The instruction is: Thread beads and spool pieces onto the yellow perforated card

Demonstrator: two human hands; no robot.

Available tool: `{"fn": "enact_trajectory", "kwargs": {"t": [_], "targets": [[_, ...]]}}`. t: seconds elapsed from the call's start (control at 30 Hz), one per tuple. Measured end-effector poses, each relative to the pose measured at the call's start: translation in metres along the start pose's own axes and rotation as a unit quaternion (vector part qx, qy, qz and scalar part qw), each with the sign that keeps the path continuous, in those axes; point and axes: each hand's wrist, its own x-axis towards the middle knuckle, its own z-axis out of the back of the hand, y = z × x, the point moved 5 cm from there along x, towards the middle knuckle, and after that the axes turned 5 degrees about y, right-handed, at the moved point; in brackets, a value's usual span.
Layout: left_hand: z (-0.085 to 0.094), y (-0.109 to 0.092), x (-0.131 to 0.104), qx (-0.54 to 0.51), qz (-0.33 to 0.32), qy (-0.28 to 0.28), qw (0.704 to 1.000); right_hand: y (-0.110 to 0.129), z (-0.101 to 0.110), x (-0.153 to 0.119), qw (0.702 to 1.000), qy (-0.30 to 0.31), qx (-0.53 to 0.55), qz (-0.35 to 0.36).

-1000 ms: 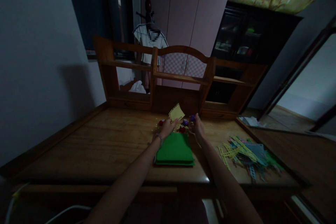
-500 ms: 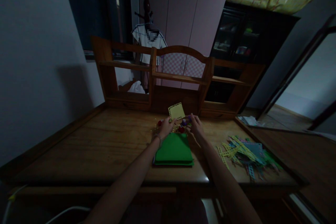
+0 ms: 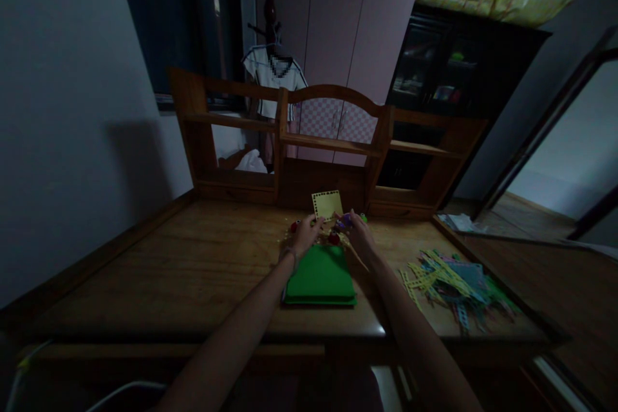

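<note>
My left hand (image 3: pixel 304 235) is closed on the near edge of a square yellow sheet of paper (image 3: pixel 328 205), which has rows of punched holes along its borders. In my right hand (image 3: pixel 360 233), closed at the fingers, is a small purple craft punch (image 3: pixel 344 222), at the sheet's lower right corner. Whether the punch grips the paper is too small to tell. A red punch (image 3: pixel 333 238) lies between the hands and another red punch (image 3: pixel 295 226) lies beside my left hand. Behind my right fingers a green punch (image 3: pixel 364 218) shows in part.
A green stack of foam or paper sheets (image 3: pixel 319 275) lies between my forearms. Small paper bits are scattered around the hands. To the right is a pile of punched strips and scraps (image 3: pixel 454 280). A wooden shelf unit (image 3: pixel 333 141) borders the desk's far side.
The yellow sheet has shifted slightly right and turned straighter. My right hand has brought the purple punch left, close to the sheet's corner. The green punch has come into sight.
</note>
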Motion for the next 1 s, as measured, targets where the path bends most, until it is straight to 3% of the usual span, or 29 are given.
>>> {"fn": "enact_trajectory", "kwargs": {"t": [0.47,0.73,1.0], "targets": [[0.0033,0.0023,0.0,0.023,-0.001,0.004,1.0,0.0045,0.0016,-0.0006,1.0,-0.017,-0.009,0.023],[0.0087,-0.0035,-0.0027,0.014,0.019,-0.002,1.0,0.0091,0.0016,-0.0033,0.998,-0.057,-0.036,0.005],[0.0087,-0.0025,-0.0013,0.014,-0.003,-0.005,1.0,0.0064,0.0078,-0.0028,0.995,-0.082,-0.051,-0.028]]}}
